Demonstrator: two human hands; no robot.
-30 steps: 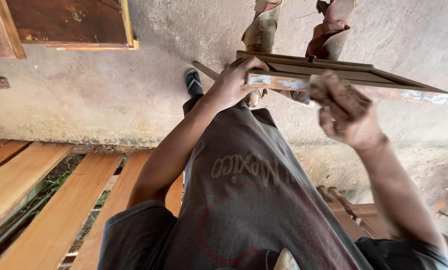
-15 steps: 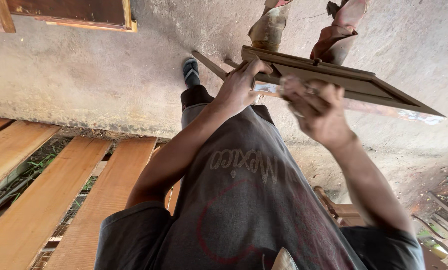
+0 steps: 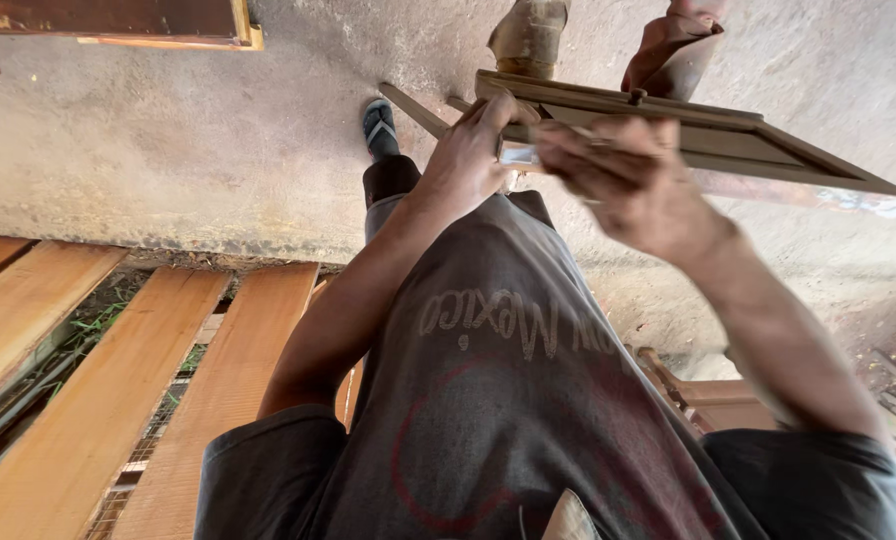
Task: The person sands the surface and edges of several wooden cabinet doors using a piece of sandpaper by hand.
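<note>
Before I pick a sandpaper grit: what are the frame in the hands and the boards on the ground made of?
The panelled frame looks like brown wood, dull and unvarnished; its lower edge seems scuffed or paint-marked. The left hand and right hand grip it. The boards look like raw sawn timber, orange-tan with visible grain, no finish.

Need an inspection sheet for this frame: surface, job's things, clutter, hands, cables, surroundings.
Surface: grey concrete floor, dusty.
Job's things: brown wooden panelled frame, held up in front of the person, pale strip along its near edge.
Clutter: long pale wooden planks laid side by side; dark wooden piece at lower right.
Hands: left hand grips the frame's end; right hand on its near edge, blurred.
Cables: nothing seen.
Surroundings: wooden framed panel at top left; another person's feet behind the frame.
</note>
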